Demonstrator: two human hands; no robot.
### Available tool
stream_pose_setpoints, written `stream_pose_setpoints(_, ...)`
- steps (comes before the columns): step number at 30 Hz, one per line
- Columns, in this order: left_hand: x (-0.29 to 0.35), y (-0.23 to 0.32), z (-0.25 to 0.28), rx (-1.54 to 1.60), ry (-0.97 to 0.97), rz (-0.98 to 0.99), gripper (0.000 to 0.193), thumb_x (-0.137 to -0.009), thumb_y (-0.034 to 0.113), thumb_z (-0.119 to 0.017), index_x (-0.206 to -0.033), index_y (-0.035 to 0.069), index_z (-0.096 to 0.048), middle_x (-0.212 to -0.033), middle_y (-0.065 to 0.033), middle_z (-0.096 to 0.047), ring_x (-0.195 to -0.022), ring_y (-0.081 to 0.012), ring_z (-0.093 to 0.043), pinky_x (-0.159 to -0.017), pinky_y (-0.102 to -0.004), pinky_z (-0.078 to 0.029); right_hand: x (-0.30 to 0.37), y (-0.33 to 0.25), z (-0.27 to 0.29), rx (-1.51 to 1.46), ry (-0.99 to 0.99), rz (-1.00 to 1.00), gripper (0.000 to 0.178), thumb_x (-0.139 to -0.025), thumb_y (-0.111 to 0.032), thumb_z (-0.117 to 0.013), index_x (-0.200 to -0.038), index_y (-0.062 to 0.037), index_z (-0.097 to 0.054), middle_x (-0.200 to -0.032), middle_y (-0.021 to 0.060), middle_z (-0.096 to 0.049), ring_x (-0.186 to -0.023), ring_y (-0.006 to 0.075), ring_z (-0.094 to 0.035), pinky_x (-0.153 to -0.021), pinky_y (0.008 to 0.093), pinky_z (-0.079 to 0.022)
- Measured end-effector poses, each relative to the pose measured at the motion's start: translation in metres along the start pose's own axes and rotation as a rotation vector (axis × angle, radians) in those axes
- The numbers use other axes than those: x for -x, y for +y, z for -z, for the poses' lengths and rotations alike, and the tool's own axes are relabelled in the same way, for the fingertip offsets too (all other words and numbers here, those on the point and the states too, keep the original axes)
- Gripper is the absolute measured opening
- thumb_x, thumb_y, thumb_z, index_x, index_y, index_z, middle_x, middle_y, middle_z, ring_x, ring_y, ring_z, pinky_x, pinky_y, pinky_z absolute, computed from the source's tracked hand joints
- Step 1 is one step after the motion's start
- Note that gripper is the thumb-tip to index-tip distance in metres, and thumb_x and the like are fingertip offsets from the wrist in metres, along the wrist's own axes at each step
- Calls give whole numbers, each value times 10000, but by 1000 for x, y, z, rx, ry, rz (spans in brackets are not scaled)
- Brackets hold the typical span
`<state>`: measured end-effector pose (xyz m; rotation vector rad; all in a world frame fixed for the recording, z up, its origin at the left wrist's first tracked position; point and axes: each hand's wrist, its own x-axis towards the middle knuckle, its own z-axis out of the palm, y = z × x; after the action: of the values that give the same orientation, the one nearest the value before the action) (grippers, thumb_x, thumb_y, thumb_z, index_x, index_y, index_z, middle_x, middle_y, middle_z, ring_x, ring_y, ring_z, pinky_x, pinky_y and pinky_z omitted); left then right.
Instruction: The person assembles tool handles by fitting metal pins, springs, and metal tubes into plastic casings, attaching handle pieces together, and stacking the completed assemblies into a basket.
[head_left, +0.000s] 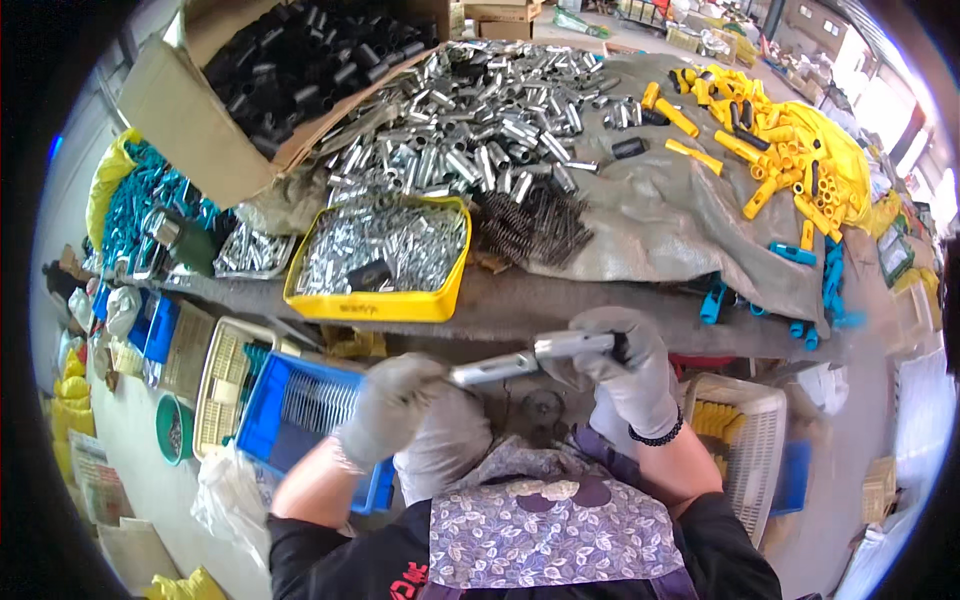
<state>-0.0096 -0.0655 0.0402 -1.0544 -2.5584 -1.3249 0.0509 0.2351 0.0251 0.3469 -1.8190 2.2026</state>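
Observation:
Both hands wear grey work gloves. My left hand [392, 402] is closed on the end of a slotted silver metal rod [494, 368], which points right. My right hand [632, 368] grips a shiny metal sleeve [572, 344] between thumb and fingers; a dark bit shows at its right end. The rod and sleeve lie nearly in line in front of my lap, their ends touching or very close; I cannot tell whether one is inside the other. Just beyond them, a yellow tray [455, 292] of small metal parts stands at the bench edge.
Loose metal sleeves [440, 150] and dark springs [535, 222] cover the bench beside a carton [190, 120] of black tubes. Yellow handles [770, 135] and teal handles [795, 253] lie right. A blue crate [262, 400] and a cream basket [770, 400] flank my legs.

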Motion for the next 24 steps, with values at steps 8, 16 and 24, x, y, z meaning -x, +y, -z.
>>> stream_pose_setpoints(8,67,-2,-35,279,-67,142,121,-925,125,-665,-968,16,-635,-776,-81,-614,-718,-167,-573,-659,-301,-476,46,-14,-13,353,-364,-27,332,-833,13,-727,-1152,-29,-646,-1146,126,-663,-868,160,-668,-763,254,-549)
stream_pose_setpoints(16,81,-22,-58,474,-495,282,761,-882,532,-665,-1286,-56,-401,-927,-282,-648,-911,-383,-655,-807,-415,-496,59,32,-63,183,-167,-596,170,-941,-175,-680,-1002,-21,-644,-914,70,-671,-717,87,-639,-588,220,-516)
stream_pose_setpoints(24,67,-37,-94,559,-325,291,731,-918,450,-669,-1392,-6,-349,-1118,-272,-635,-1058,-388,-640,-860,-422,-501,9,58,-75,180,-562,-768,330,-996,-331,-568,-907,-22,-645,-766,67,-687,-683,158,-648,-615,310,-503)
